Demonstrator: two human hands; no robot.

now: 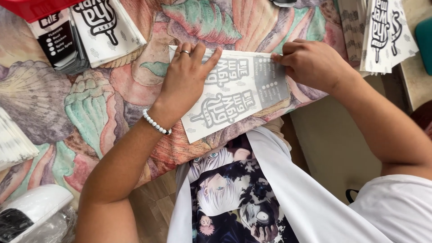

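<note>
Nearest, we see our own white T-shirt with a dark cartoon print [234, 193] at the bottom of the view; to the left of it, at the lower left corner, a white rounded plastic device [33, 204] sits on crinkled clear plastic; just beyond lies the table covered with a cloth printed with large pastel seashells [90, 108]; on the cloth, close to its near edge and right in front of us, lies the flat white paper bag with grey printed lettering [234, 90], tilted so that its left end points away from us; our left hand [186, 78], with a ring on one finger and a white beaded bracelet [156, 122] at the wrist, lies palm down on the bag's left part, fingers together and pressed flat on the paper; our right hand [310, 63] is curled at the bag's right end, its fingertips pinching the paper's far right edge; at the left edge of the table a stack of white sheets [13, 139] fans out; farther off, at the upper left, a stack of black-and-white printed paper bags [85, 31] lies beneath a red plastic tray edge [31, 8]; at the upper right another pile of white printed bags [382, 31] hangs over the table's far right side.
</note>
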